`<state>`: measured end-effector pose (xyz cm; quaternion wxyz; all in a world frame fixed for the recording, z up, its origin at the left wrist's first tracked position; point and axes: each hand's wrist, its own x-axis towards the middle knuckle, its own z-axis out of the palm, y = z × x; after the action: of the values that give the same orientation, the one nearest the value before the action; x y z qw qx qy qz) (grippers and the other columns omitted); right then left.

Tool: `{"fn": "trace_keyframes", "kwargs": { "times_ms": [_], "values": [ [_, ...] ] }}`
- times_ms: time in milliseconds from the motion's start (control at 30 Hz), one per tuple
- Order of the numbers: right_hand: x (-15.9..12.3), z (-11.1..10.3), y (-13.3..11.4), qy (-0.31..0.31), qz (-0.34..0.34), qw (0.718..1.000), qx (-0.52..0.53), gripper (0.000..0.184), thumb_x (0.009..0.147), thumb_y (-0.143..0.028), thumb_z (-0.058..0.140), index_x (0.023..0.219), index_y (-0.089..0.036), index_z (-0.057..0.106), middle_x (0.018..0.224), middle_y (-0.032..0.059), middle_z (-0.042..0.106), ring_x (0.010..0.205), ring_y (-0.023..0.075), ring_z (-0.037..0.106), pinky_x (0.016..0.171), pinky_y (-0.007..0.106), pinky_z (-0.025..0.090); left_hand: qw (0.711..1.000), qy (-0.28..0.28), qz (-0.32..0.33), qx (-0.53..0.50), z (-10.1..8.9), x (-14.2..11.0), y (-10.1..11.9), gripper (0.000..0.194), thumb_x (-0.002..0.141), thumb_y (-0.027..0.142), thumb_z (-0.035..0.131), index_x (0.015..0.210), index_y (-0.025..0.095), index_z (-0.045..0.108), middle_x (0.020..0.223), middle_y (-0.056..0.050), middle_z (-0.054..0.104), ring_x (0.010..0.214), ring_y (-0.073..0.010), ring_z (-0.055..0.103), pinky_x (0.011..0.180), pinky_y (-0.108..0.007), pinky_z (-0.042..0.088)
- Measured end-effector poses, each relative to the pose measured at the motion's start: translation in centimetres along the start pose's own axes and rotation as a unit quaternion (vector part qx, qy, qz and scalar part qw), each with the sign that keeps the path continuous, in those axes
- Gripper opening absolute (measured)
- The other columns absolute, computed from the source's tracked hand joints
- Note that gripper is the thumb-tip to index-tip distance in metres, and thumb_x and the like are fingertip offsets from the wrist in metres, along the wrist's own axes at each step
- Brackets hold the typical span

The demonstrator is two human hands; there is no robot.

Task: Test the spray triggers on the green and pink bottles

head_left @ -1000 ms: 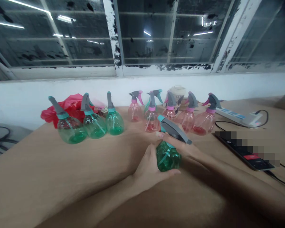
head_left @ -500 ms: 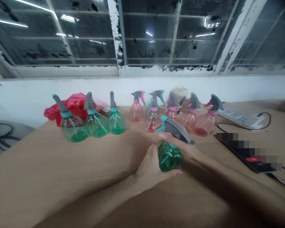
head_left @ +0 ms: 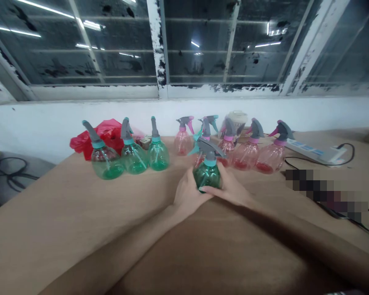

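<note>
Between both hands is a green spray bottle (head_left: 208, 177) with a grey and teal trigger head, held upright above the table. My left hand (head_left: 187, 191) is wrapped round its left side. My right hand (head_left: 233, 186) grips the right side, its thumb lying across the front of the body near the left thumb. Behind the bottle stand several pink spray bottles (head_left: 245, 155), one of them partly hidden by it. To the left, three green spray bottles (head_left: 158, 155) stand in a row, with some green liquid colour at the bottom.
A red plastic bag (head_left: 110, 137) lies behind the green bottles. A white power strip (head_left: 316, 151) with a black cable is at the right, and a blurred-out phone (head_left: 329, 200) lies nearer. A white tub (head_left: 236, 121) stands by the wall under the window.
My right hand has come down from the trigger head to the bottle's body. The bottle has turned, stands more upright and has shifted slightly left and away from me.
</note>
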<state>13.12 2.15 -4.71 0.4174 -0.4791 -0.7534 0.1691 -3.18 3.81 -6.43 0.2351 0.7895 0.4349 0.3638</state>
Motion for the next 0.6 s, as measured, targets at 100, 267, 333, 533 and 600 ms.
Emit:
{"fn": "trace_keyframes", "kwargs": {
  "times_ms": [100,267,333,533,600],
  "values": [
    [0.2,0.7,0.3,-0.014,0.009,0.999,-0.029,0.077,0.076,-0.053,0.062,0.137,-0.018,0.03,0.127,0.016,0.056,0.115,0.0301,0.055,0.096,0.049,0.043,1.0,0.005,0.012,0.016,-0.5,0.6,-1.2,0.085,0.067,0.038,0.07,0.135,0.015,0.024,0.122,-0.017,0.053,0.112,-0.0353,0.054,0.086,-0.051,0.048],
    [2.4,0.9,0.0,-0.09,0.072,0.986,-0.118,0.083,0.076,-0.061,0.057,0.139,-0.016,0.027,0.126,0.0186,0.056,0.116,0.0344,0.055,0.096,0.053,0.042,0.994,0.069,0.039,0.071,-0.7,1.2,-2.4,0.075,0.07,0.033,0.067,0.131,0.01,0.029,0.124,-0.02,0.047,0.116,-0.0352,0.048,0.093,-0.051,0.043],
    [3.5,1.4,0.0,-0.096,0.082,0.985,-0.118,0.082,0.077,-0.061,0.056,0.139,-0.016,0.025,0.127,0.0168,0.057,0.117,0.0311,0.055,0.097,0.049,0.042,0.987,0.115,0.045,0.103,-0.7,1.4,-2.7,0.077,0.07,0.029,0.068,0.131,0.007,0.027,0.127,-0.022,0.041,0.121,-0.0361,0.042,0.098,-0.05,0.039],
    [6.2,3.5,-2.0,-0.069,0.117,0.967,-0.215,0.068,0.081,-0.053,0.054,0.127,-0.009,0.031,0.117,0.0208,0.062,0.105,0.0302,0.063,0.084,0.039,0.05,0.978,0.165,0.047,0.12,-0.8,1.8,-3.4,0.077,0.072,0.02,0.066,0.134,0.01,0.022,0.126,-0.02,0.038,0.121,-0.0341,0.04,0.099,-0.05,0.036],
    [6.8,4.0,-3.0,-0.064,0.135,0.955,-0.256,0.066,0.079,-0.053,0.055,0.121,-0.006,0.036,0.11,0.0248,0.063,0.099,0.0359,0.065,0.079,0.043,0.05,0.976,0.176,0.041,0.118,-0.9,2.0,-3.6,0.078,0.071,0.02,0.066,0.134,0.012,0.022,0.126,-0.019,0.038,0.121,-0.0346,0.04,0.099,-0.052,0.036]
  ]
}}
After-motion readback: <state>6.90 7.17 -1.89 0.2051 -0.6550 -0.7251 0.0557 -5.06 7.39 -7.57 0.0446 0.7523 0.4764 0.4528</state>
